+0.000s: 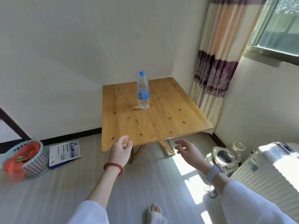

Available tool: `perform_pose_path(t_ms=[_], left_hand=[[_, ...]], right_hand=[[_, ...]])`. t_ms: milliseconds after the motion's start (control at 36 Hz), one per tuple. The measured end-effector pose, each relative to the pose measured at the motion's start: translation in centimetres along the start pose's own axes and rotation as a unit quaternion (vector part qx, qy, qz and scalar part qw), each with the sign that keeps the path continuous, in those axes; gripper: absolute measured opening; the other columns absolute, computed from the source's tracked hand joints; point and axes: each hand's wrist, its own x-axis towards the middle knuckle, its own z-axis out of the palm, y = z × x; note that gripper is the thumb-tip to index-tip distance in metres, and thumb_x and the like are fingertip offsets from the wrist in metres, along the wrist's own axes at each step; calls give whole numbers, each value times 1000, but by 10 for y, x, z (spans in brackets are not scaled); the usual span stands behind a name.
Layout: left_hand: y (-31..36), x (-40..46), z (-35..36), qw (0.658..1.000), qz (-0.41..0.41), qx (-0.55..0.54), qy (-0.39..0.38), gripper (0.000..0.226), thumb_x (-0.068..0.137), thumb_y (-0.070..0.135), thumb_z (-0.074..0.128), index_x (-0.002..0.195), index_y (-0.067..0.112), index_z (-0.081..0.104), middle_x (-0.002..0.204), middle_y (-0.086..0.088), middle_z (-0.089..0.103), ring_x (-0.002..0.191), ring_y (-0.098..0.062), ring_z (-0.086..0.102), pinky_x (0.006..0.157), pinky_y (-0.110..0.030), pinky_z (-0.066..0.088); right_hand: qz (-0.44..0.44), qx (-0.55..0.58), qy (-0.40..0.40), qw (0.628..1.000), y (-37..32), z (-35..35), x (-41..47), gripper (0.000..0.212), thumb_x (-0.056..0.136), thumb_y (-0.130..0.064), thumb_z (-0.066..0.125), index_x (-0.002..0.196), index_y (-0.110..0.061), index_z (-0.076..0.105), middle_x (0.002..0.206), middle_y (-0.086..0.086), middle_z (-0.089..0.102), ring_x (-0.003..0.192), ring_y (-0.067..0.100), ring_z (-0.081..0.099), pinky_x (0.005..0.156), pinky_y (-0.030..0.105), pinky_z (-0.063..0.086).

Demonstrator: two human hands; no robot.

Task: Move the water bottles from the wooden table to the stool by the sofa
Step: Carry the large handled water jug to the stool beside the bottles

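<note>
Both empty hands, left hand (120, 149) and right hand (188, 151), near the water bottle (143, 91).

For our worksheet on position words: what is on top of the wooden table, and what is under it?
On the wooden table stands one upright water bottle. Beneath it, crossed wooden legs show; the tabletop hides the floor farther under.

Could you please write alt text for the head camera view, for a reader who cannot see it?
One water bottle with a blue cap stands upright on a wooden table in a room corner. The person's left hand and right hand reach toward it, both empty. A basket sits on the floor at left.
</note>
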Motion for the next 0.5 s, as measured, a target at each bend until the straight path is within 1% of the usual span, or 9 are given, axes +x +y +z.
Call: perform_pose_path(t_ms=[56, 194, 222, 278, 333, 444, 500], left_hand=[[-7, 48, 9, 1000, -6, -9, -7, 31, 90, 24, 51, 119, 12, 54, 121, -8, 59, 103, -16, 55, 84, -23, 41], [-25, 174, 26, 999, -35, -13, -21, 32, 92, 28, 48, 120, 14, 52, 124, -8, 57, 108, -18, 55, 81, -23, 42], [-28, 200, 31, 999, -40, -12, -24, 33, 92, 29, 47, 121, 14, 50, 125, -8, 56, 109, -18, 54, 81, -24, 41], [-33, 242, 39, 998, -50, -22, -32, 35, 92, 31, 46, 123, 14, 49, 127, -8, 54, 111, -18, 52, 82, -24, 40], [-37, 278, 50, 997, -56, -34, -45, 36, 92, 32, 45, 124, 15, 48, 129, -7, 52, 110, -16, 50, 82, -24, 39], [-45, 345, 74, 993, -62, -49, -92, 42, 93, 34, 43, 131, 19, 39, 133, -4, 48, 112, -17, 49, 85, -27, 39], [-49, 379, 88, 990, -64, -56, -110, 46, 92, 35, 43, 134, 20, 34, 137, -4, 44, 110, -15, 48, 86, -28, 40]], right_hand=[[-4, 13, 8, 1000, -6, 4, 51, 26, 91, -16, 46, 113, -14, 58, 109, 11, 66, 96, 26, 63, 88, 42, 50], [1, 48, 19, 999, -25, 15, 184, 31, 93, -18, 44, 123, -11, 49, 118, 16, 61, 101, 29, 61, 91, 46, 48], [6, 53, 22, 998, -29, 18, 209, 33, 94, -19, 44, 125, -12, 47, 119, 15, 59, 102, 28, 60, 90, 45, 49], [7, 47, 24, 999, -35, 23, 251, 37, 94, -23, 43, 130, -15, 42, 123, 12, 57, 101, 24, 59, 87, 36, 48], [3, 42, 9, 999, -40, 28, 286, 42, 94, -26, 44, 135, -17, 37, 128, 9, 53, 100, 19, 57, 84, 31, 46], [-3, 42, -7, 999, -49, 37, 352, 51, 93, -25, 47, 140, -16, 28, 135, 11, 46, 114, 24, 53, 96, 36, 45], [-2, 41, -18, 999, -50, 44, 384, 55, 92, -26, 48, 142, -17, 26, 139, 10, 43, 120, 25, 50, 98, 36, 42]])
